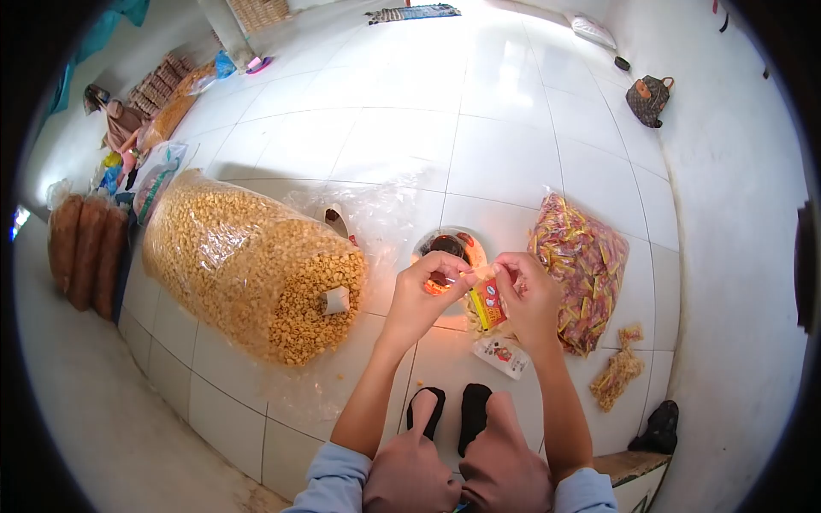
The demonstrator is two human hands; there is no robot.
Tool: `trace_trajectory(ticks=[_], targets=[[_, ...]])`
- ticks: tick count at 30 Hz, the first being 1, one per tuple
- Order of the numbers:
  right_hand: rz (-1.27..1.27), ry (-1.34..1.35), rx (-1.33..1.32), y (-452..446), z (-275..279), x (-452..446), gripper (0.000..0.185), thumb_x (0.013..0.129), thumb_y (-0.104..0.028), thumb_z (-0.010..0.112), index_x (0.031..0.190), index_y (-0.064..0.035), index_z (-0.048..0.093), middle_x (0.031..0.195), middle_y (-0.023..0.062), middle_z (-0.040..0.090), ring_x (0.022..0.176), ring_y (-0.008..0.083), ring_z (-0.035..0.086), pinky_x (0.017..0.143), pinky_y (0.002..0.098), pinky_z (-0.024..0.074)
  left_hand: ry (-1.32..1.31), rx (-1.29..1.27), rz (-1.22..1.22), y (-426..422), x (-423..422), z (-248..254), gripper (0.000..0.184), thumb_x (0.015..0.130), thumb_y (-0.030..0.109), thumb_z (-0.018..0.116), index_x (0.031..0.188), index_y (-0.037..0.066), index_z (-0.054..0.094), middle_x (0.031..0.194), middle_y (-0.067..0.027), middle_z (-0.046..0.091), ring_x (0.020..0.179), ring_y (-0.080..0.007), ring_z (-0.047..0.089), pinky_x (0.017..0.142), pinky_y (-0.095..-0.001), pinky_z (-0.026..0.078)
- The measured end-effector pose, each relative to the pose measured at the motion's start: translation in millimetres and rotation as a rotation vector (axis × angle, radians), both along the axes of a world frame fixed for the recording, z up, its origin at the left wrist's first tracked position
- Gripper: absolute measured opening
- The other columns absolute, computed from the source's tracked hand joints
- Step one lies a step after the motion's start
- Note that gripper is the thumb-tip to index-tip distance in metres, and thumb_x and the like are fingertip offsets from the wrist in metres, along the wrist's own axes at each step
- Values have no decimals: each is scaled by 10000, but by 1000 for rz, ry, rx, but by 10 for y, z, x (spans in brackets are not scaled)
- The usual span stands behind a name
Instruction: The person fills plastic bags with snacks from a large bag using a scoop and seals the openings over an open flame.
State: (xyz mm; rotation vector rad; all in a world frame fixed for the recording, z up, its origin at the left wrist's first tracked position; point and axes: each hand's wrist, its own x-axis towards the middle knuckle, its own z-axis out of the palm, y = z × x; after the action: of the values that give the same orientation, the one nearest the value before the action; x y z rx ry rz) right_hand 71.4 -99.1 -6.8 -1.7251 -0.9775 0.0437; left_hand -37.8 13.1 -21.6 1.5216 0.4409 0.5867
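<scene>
My left hand (422,291) and my right hand (528,301) meet in front of me, thumbs and fingers pinched on the top edge of a small clear snack packet with a red and yellow label (487,304). The packet hangs below my fingertips, pale pieces showing in its lower part. Just behind my hands sits a round dish (473,248) with dark and orange contents, partly covered by my fingers. An orange glow shows around the packet; its source is hidden. A white printed pouch (502,356) lies on the floor beneath the packet.
Left lies a big clear bag of golden crunchy bits (231,248) with a white scoop (336,300) in its mouth. Right stands a bag of filled packets (581,274), beside loose packets (616,380). Another person (122,128) sits far left near long brown bags (79,252).
</scene>
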Motion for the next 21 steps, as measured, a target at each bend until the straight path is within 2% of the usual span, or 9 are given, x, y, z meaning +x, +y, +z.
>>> trace_trajectory(ticks=[2,6,8,9,11,14,17,21], targets=[[10,13,-19,4,-15,-7,80,746,-3,600,813,-13,557,713,66,539,622,145,535,583,260,437,78,221,19,13,-21,19,69,787,68,616,833,19,602,826,-23,590,734,-73,522,699,-222,426],[74,-9,-120,-26,-177,95,84,747,2,593,820,-18,559,775,69,558,718,141,552,636,255,448,109,260,9,52,-77,-65,67,786,78,625,797,16,601,812,-33,591,742,-80,536,715,-226,437],[264,292,122,12,-427,146,91,762,-11,591,846,-19,557,857,58,568,807,124,546,693,245,446,57,124,-30,69,-88,-234,75,791,83,620,800,11,600,798,-31,591,756,-85,544,728,-231,443],[265,297,116,19,-446,116,91,762,-11,591,846,-19,557,857,58,568,807,124,546,693,245,446,62,116,-28,79,-100,-284,75,791,83,620,800,11,600,798,-31,591,756,-85,544,728,-231,443],[345,658,192,56,-482,37,101,790,-27,579,886,-9,553,915,45,566,828,108,541,724,239,443,121,40,-54,117,-121,-372,76,794,77,614,804,4,595,800,-33,590,764,-87,545,731,-235,445],[498,700,27,72,-671,43,137,805,-58,582,927,-5,548,906,30,565,812,98,542,740,230,437,175,24,-63,142,-176,-527,78,801,76,605,818,2,589,812,-35,589,770,-88,546,730,-240,446],[497,819,-116,92,-984,75,152,806,-72,578,938,-2,553,904,37,576,840,92,532,786,242,419,176,-11,-63,157,-237,-766,75,809,73,592,841,6,584,805,-27,583,772,-81,540,732,-228,441],[424,888,-179,90,-1295,36,138,810,-77,579,923,0,561,839,30,588,801,94,547,776,235,422,101,-163,-11,131,-271,-1239,73,818,78,580,848,12,579,789,-11,572,766,-71,530,723,-217,430]])
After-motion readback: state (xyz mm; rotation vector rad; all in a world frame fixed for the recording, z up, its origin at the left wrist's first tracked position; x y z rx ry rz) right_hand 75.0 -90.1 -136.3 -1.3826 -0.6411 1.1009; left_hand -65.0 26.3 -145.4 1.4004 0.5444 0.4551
